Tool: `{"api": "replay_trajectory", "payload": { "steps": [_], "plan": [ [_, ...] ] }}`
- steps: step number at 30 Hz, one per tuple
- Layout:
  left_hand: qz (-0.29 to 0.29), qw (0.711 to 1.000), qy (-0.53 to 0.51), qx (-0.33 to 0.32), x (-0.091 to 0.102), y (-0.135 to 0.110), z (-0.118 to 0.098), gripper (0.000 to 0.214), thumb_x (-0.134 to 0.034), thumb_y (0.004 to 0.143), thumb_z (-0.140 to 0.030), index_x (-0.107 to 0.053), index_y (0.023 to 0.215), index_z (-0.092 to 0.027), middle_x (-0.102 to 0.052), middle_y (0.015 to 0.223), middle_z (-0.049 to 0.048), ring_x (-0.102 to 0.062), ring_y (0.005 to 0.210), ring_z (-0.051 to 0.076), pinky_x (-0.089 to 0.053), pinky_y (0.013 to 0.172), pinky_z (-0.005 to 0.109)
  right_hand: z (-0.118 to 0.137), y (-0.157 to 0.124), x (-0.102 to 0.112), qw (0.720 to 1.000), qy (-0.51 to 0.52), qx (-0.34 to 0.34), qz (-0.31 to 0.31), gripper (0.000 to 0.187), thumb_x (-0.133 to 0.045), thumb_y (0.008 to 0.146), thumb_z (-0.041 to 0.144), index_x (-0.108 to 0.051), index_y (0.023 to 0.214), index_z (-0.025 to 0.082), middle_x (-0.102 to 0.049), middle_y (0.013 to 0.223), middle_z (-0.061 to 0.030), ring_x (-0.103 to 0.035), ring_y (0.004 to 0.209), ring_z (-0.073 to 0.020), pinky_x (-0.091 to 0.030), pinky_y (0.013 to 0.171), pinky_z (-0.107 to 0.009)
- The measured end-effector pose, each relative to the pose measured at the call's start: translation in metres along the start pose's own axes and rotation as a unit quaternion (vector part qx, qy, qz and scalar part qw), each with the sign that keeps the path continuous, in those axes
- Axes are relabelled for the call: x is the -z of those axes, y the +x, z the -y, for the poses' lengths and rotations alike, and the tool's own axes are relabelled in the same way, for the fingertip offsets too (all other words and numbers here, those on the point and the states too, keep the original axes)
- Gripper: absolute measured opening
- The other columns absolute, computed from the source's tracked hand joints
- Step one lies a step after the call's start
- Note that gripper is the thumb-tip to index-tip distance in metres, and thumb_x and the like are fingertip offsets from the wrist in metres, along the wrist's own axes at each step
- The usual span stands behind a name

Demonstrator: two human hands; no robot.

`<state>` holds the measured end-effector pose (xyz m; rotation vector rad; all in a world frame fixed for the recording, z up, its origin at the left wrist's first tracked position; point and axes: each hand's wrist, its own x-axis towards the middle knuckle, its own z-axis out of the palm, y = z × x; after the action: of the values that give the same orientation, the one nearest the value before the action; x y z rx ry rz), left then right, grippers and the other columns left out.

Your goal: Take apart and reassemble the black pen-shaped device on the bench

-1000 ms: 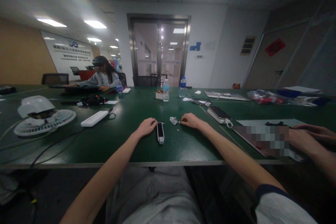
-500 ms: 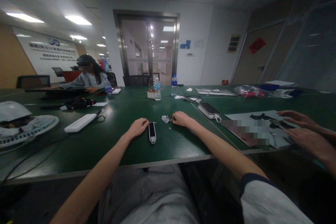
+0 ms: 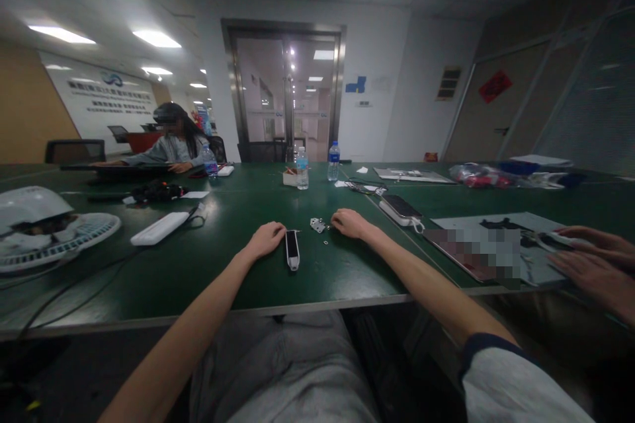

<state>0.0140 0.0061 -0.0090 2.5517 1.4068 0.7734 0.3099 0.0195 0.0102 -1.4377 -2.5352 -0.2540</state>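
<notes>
On the green table my left hand [image 3: 268, 239] rests with its fingers curled beside the top end of a slim white device with a black face [image 3: 292, 250]. A thin sliver pokes out near its fingertips across that end; I cannot tell whether the hand holds it. To the right of the device lies a small cluster of white and metal parts [image 3: 317, 225]. My right hand [image 3: 349, 223] is closed just right of this cluster, fingertips pressed low at the table. What is between them is too small to make out. One tiny loose piece [image 3: 325, 242] lies below the cluster.
At right, another person's hands [image 3: 592, 264] work over a pale sheet [image 3: 446, 223] with dark parts. A phone on a white block [image 3: 401, 210] sits nearer me. Bottles [image 3: 334, 162] stand farther back. Left are a white power strip [image 3: 161, 229] and a fan grille [image 3: 99, 232].
The whole view has shifted slightly to the right. My hands keep nearly the same places by the device and parts. The other person's hands have moved a little, with a pale object now showing there.
</notes>
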Motion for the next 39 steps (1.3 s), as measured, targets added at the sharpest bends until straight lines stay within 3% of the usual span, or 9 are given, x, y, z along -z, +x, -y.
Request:
{"api": "replay_trajectory", "payload": {
  "steps": [10, 22, 30, 39],
  "plan": [
    [0.003, 1.000, 0.008, 0.004, 0.003, -0.001, -0.004, 0.033, -0.038, 0.088, -0.034, -0.065, 0.091, -0.016, -0.063, 0.091, 0.0068, -0.058, 0.084, 0.019, -0.044, 0.076, 0.028, -0.012, -0.001, -0.015, 0.987, 0.154, -0.045, -0.024, 0.022, -0.051, 0.081, 0.028, -0.070, 0.086, 0.018, -0.068, 0.085, -0.0023, -0.060, 0.076, -0.0126, -0.041, 0.072, -0.020],
    [0.004, 1.000, 0.016, -0.008, 0.001, 0.000, -0.002, 0.034, -0.036, 0.088, -0.034, -0.065, 0.091, -0.016, -0.063, 0.088, 0.0068, -0.057, 0.082, 0.019, -0.044, 0.075, 0.029, -0.027, 0.011, -0.038, 0.927, 0.339, -0.162, -0.026, 0.026, -0.060, 0.069, 0.036, -0.073, 0.080, 0.016, -0.068, 0.074, -0.0017, -0.058, 0.068, -0.0124, -0.042, 0.060, -0.018],
    [0.006, 1.000, 0.007, -0.002, 0.002, -0.001, -0.002, 0.034, -0.037, 0.088, -0.035, -0.064, 0.091, -0.016, -0.063, 0.089, 0.0067, -0.057, 0.081, 0.019, -0.044, 0.074, 0.029, -0.028, 0.013, -0.040, 0.911, 0.371, -0.182, -0.011, 0.028, -0.063, 0.065, 0.038, -0.072, 0.078, 0.015, -0.067, 0.070, -0.0012, -0.056, 0.063, -0.0113, -0.041, 0.056, -0.018],
    [0.009, 1.000, 0.006, 0.007, 0.002, -0.002, -0.002, 0.034, -0.037, 0.088, -0.036, -0.064, 0.092, -0.017, -0.062, 0.089, 0.0064, -0.057, 0.081, 0.018, -0.044, 0.073, 0.028, -0.023, 0.011, -0.034, 0.928, 0.327, -0.176, -0.026, 0.026, -0.063, 0.066, 0.039, -0.073, 0.077, 0.017, -0.067, 0.071, -0.0012, -0.057, 0.066, -0.0122, -0.040, 0.057, -0.019]
  ]
}}
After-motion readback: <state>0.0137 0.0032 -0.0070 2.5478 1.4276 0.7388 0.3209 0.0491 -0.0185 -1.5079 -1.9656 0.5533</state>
